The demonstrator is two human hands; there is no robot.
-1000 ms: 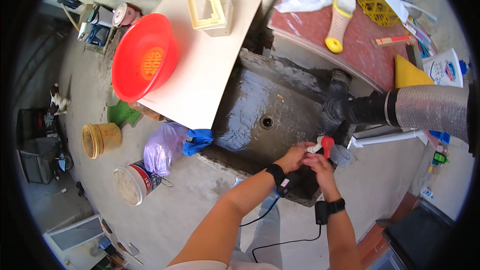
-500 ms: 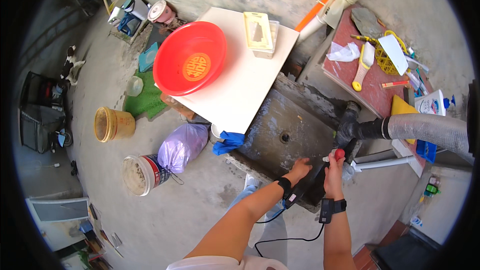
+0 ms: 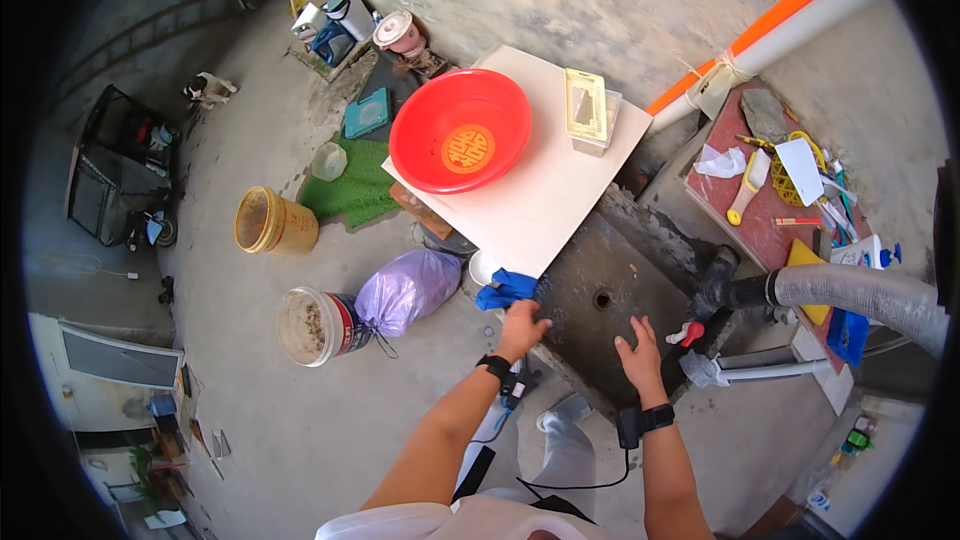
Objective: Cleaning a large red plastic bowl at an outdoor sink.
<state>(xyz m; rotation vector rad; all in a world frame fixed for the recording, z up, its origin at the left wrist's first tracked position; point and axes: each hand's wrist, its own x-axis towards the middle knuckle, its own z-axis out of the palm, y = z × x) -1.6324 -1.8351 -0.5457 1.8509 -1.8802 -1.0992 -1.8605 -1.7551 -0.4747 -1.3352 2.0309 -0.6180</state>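
Observation:
My left hand is open over the near left rim of the grey stone sink, with nothing in it. Just beyond its fingers, a crumpled blue cloth lies by the corner of a white board. Above the sink's right part, my right hand has its fingers spread and holds nothing. A tap with a red handle stands a little to the right of it, apart from the fingers. The drain hole shows in the sink's floor between my hands.
On the board are a red basin and a pale yellow box. A purple bag and two buckets stand left. A thick grey hose runs at right, below a red slab holding a brush and other tools.
My right hand has let go of the red tap handle and moved left, opening. My left hand has drawn back out of the sink toward the blue cloth. The view has shifted.

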